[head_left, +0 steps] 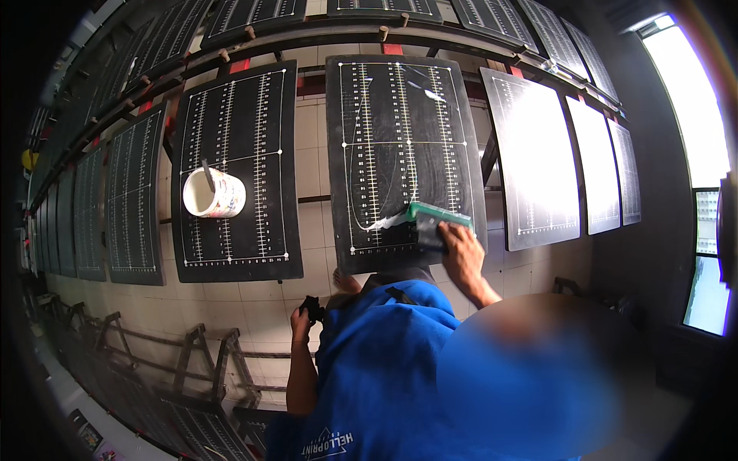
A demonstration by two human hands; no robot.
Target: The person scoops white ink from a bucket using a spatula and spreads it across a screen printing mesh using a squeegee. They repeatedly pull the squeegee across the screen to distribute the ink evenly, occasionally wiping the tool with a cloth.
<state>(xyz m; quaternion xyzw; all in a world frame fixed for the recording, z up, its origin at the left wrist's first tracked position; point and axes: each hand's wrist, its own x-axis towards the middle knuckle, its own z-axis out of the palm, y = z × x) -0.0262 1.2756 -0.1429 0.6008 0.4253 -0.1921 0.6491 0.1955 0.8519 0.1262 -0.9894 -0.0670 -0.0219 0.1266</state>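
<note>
My right hand (463, 259) grips a squeegee with a green edge (444, 214) and a dark grey body, held on the lower right part of a black board (344, 201). White rulers and frame lines are printed on this board. A smear of white paste (390, 221) trails left from the squeegee's edge, and a thin curved line of it runs up the board. Small white streaks lie near the far right corner. Down by my side, my left hand (300, 326) is closed on a small black crumpled thing (313, 309) whose kind I cannot make out.
On the neighbouring board (286, 223) to the left stands a white tub (229, 195) with a dark handle sticking out. More boards (530, 154) stretch both ways along a dark rail (346, 32) with pegs. Metal frames (223, 361) stand behind on the left; a bright window (684, 100) is at right.
</note>
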